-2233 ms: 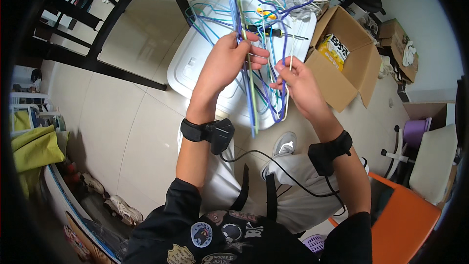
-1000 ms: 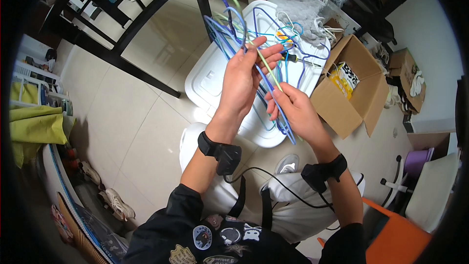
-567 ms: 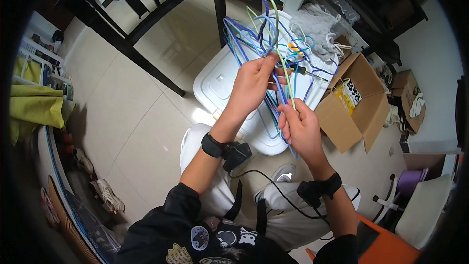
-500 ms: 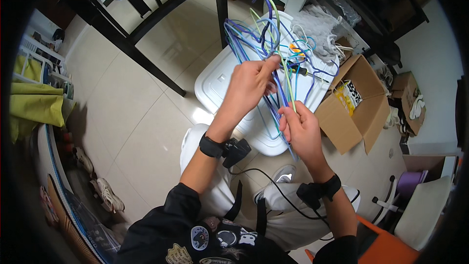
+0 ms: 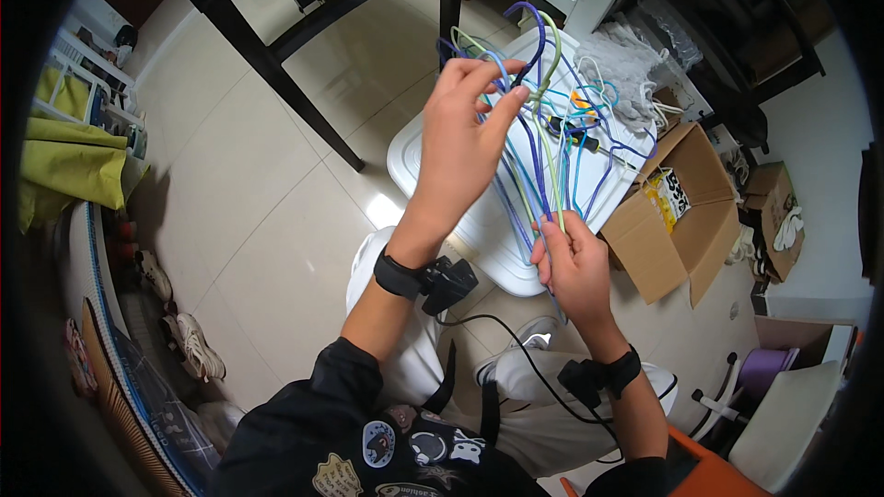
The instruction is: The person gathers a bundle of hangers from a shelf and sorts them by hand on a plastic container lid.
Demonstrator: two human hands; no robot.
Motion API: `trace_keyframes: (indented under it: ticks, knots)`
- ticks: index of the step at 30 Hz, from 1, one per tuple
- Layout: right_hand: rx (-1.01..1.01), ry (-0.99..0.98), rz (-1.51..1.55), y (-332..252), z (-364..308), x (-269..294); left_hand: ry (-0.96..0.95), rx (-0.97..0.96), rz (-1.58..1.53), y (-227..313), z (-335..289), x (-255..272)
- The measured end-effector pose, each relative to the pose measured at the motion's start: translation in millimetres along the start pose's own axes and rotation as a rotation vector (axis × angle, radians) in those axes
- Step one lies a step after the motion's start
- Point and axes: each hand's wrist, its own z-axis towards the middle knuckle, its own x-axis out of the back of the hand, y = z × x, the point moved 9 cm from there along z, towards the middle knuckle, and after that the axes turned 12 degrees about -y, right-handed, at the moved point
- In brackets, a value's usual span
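This side of the white plastic bin lid (image 5: pixel 414 161): blk wrist units (image 5: pixel 447 287) on both forearms, blk cable (image 5: pixel 488 317) between; grey sneaker (image 5: pixel 539 336) on floor just off lid's near edge. R hand (image 5: pixel 575 262), over lid's near right edge, is closed round the lower ends of a bunch of hangers (image 5: pixel 540 170). Hangers are over lid's right half, tilted; slim, smooth-looking rods in violet-blue, lt blue & pale green, tight at R hand, looser toward the hooks; one bluish end pokes out below. Exact no. can't be told. L hand (image 5: pixel 465 133), over lid's mid/far part, has thumb & index near each other at the hook necks; can't tell if it grips. Violet & green hooks curl up at lid's far end. On lid's right: more hangers (image 5: pixel 610 161), violet & turquoise, tangled w/ a blk-yellow screwdriver (image 5: pixel 573 133). Right of lid: open cardboard box (image 5: pixel 645 253), yellow packet (image 5: pixel 665 202) inside. Lid's far right: fluffy grey cloth (image 5: pixel 622 74). Beyond lid, left: blk chair (image 5: pixel 235 32).
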Motion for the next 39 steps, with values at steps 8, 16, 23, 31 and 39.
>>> trace_keyframes:
  ticks: [8,16,23,31,39]
  knots:
    - [-0.013,-0.048,0.043,0.0,-2.5,-9.0,-0.032,0.094,-0.296,-15.5,0.6,7.8]
    - [0.081,0.078,0.183,4.4,2.7,15.3,0.109,0.014,-0.181,16.8,-5.5,65.5]
    - [0.175,0.121,0.262,-14.2,2.2,28.4,0.318,-0.055,-0.134,21.4,-17.3,118.0]
    - [0.078,0.087,0.17,-6.7,3.7,18.6,0.18,-0.005,-0.199,-5.6,-5.5,106.5]
    - [0.053,0.031,0.054,12.0,4.8,-14.4,0.078,0.083,-0.52,-29.6,3.8,29.8]
